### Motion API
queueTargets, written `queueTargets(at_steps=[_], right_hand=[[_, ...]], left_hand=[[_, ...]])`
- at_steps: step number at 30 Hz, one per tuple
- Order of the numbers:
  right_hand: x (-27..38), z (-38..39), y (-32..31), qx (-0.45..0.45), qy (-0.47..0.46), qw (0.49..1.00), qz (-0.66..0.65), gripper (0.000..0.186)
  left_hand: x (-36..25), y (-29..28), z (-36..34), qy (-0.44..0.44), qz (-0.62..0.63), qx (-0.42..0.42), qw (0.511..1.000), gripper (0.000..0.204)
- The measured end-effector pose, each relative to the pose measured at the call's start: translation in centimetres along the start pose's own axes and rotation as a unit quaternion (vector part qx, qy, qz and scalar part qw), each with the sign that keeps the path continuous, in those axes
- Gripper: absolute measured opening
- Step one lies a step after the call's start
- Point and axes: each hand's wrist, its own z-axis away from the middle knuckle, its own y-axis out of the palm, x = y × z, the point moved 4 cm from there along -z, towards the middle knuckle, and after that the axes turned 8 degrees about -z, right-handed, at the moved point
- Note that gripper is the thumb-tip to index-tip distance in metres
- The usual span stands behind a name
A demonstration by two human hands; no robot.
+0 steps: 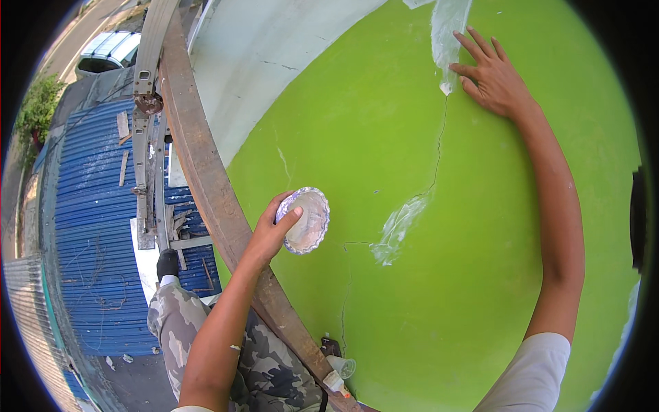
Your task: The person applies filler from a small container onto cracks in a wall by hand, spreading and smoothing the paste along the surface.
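My left hand [272, 228] grips a small bowl [314, 223] by its rim, the thumb inside. The bowl has a scalloped, purplish edge and is smeared with white paste. My right hand [493, 77] is spread against the green wall [494, 199], fingertips at the edge of a white filler patch [446, 38]; I see no tool in it. A thin crack [439, 141] runs down from that patch to a second white smear [399, 232]. Another crack [348, 292] continues lower on the wall.
A long brown beam [199, 130] crosses beside the wall, with a metal ladder-like frame [142, 137] to its left. A clear plastic cup [342, 367] and a white-smeared piece [333, 381] sit on the beam's near end. Far below lie a blue corrugated roof [93, 226] and a parked vehicle [110, 51].
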Motion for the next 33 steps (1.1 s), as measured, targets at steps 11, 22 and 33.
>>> queueTargets(at_steps=[11, 22, 33], right_hand=[[0.9, -2.2, 0.5, 0.059, 0.074, 0.995, 0.044, 0.052], [1.0, -3.0, -0.5, 0.103, 0.045, 0.991, 0.077, 0.068], [0.4, -3.6, 0.1, 0.032, 0.104, 0.991, 0.077, 0.072]], left_hand=[[0.0, 0.0, 0.0, 0.003, -0.014, -0.001, 1.0, 0.062], [-0.3, -0.1, 0.3, -0.004, 0.001, 0.0, 1.0, 0.064], [0.0, 0.0, 0.1, 0.0, 0.007, 0.001, 1.0, 0.065]])
